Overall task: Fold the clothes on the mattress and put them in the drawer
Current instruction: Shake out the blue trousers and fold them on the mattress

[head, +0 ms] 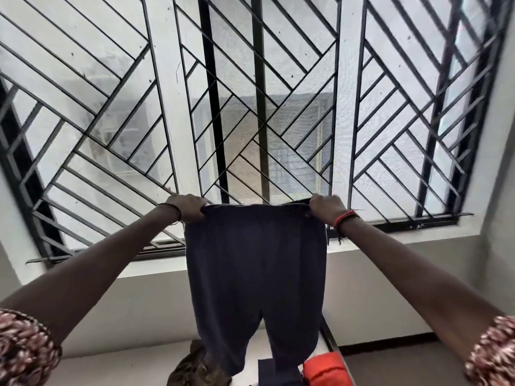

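Observation:
A pair of dark navy trousers (255, 274) hangs spread out in front of me, waistband up, its two legs dangling toward the mattress (125, 366). My left hand (186, 207) grips the waistband's left corner. My right hand (324, 206) grips the right corner at the same height. Both arms are stretched forward and raised. Below the trousers lie a patterned brown garment (195, 369), an orange garment (324, 369) and a dark folded piece (278, 371). No drawer is in view.
A large window with a black diagonal metal grille (250, 107) fills the wall ahead, its sill (390, 240) just behind the trousers. White walls stand on both sides. A dark floor strip (404, 363) lies right of the mattress edge.

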Available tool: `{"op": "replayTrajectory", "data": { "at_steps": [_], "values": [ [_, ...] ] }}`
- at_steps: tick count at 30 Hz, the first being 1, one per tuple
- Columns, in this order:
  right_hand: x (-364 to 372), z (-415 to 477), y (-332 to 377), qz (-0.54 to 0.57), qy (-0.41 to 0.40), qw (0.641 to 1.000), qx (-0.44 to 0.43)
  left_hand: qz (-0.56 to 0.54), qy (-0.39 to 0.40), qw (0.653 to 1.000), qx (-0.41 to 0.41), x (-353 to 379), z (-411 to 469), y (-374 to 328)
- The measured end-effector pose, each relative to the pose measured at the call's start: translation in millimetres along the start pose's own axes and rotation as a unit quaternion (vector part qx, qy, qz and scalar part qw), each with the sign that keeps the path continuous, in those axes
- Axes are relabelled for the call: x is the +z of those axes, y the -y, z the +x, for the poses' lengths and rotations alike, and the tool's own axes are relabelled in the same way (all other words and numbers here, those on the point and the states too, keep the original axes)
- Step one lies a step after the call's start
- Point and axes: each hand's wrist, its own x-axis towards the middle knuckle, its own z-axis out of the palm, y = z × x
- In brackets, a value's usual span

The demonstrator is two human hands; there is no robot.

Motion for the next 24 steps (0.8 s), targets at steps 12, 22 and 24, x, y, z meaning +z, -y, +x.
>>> {"op": "replayTrajectory", "data": {
  "at_steps": [12, 22, 24],
  "values": [
    [-1, -5, -15, 0.347, -0.082, 0.927, 0.118, -0.45, -0.064, 0.89, 0.021, 20, 10, 28],
    [-23, -23, -43, 0.666, -0.071, 0.742, 0.012, -0.673, 0.037, 0.737, 0.05, 21, -10, 50],
    [-25, -22, -48, 0.688, -0.06, 0.723, 0.022, -0.7, 0.018, 0.713, 0.044, 19, -9, 46]
  ]
}}
